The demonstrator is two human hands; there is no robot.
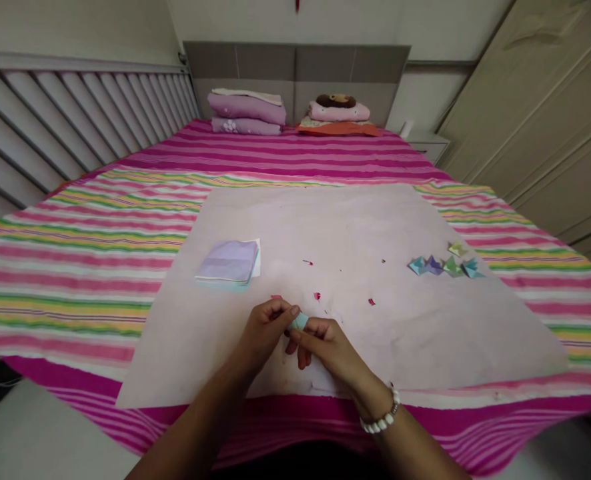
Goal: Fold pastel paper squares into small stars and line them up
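My left hand (pixel 265 328) and my right hand (pixel 325 343) meet over the near edge of a large pale sheet (pixel 355 240) spread on the bed. Both pinch a small folded piece of light blue paper (pixel 299 321) between thumbs and fingertips. A white bead bracelet (pixel 383 417) circles my right wrist. A stack of pastel square papers (pixel 229 261), lilac on top, lies on the sheet to the left. Several small folded paper shapes (pixel 444 265) in blue, purple, green and yellow sit in a row at the right.
The bed wears a pink, green and yellow striped cover (pixel 85 233). Tiny red paper scraps (pixel 317 295) dot the sheet. Folded bedding (pixel 248 110) and pillows (pixel 338 115) lie at the grey headboard. A wardrobe (pixel 550 120) stands at the right, a slatted wall at the left.
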